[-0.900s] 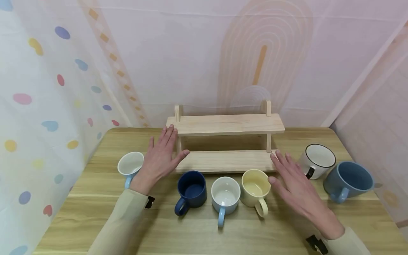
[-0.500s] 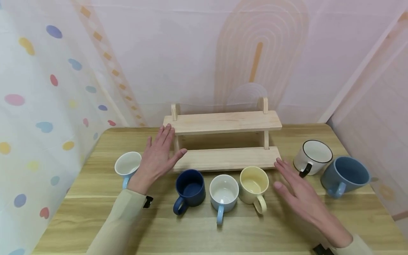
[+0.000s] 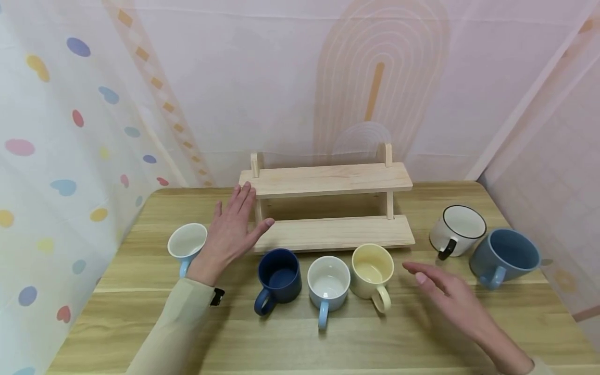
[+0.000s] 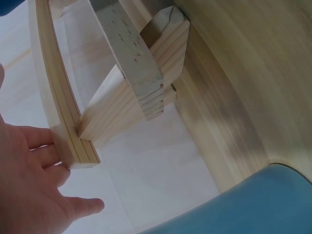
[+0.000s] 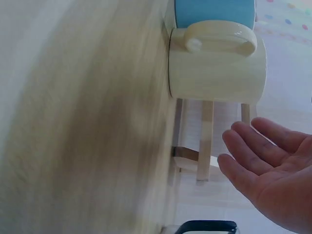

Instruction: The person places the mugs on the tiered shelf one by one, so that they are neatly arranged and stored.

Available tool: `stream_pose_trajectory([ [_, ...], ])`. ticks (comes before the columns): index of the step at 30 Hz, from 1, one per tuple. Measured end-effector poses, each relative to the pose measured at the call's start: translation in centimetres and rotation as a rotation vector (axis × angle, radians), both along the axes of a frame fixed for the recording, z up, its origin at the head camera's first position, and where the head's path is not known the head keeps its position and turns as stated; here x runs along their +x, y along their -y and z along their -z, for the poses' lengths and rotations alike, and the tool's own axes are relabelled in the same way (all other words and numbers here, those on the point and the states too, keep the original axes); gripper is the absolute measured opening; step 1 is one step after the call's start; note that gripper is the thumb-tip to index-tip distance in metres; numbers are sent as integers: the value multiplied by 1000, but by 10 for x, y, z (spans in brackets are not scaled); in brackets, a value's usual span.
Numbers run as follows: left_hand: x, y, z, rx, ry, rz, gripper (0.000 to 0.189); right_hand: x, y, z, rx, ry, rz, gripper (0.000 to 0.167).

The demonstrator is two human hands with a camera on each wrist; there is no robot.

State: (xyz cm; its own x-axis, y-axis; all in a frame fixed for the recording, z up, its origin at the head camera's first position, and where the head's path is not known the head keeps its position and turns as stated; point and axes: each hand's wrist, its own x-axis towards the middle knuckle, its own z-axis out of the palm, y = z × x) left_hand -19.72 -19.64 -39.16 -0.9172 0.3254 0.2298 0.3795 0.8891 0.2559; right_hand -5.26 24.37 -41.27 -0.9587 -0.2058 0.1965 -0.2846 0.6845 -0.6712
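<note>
A two-tier wooden rack [image 3: 328,179] stands at the back of the table. My left hand [image 3: 229,234] rests its straight fingertips on the left end of the upper shelf; the left wrist view shows those fingers [image 4: 46,156] against the board's end. My right hand [image 3: 454,299] hovers over the table, fingers relaxed, holding nothing. Nearest to it is a yellow mug [image 3: 372,271]. In the right wrist view the yellow mug [image 5: 219,68] is apart from the fingers. Left of it stand a white-and-light-blue mug [image 3: 329,281] and a dark blue mug [image 3: 279,276].
Another white-and-light-blue mug [image 3: 187,242] stands left of my left forearm. A white enamel-style mug [image 3: 458,232] with black rim and a large blue-grey mug [image 3: 505,258] stand at the right. A patterned cloth [image 3: 281,78] hangs behind the wooden table [image 3: 281,344].
My right hand has left the right end of the lower shelf and drawn back toward the front right. My left hand stays on the rack. The view has shifted slightly.
</note>
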Motion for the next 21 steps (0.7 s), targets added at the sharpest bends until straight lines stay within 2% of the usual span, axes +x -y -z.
stream_pose_trajectory([
  [7,0,0,1,3,-2,-2,93,3,5,6,-65,114,-48,33],
  [14,0,0,1,11,-4,-1,93,3,11,14,-183,216,-104,34],
  [21,0,0,2,16,-19,3,93,2,14,17,-225,316,-122,37],
])
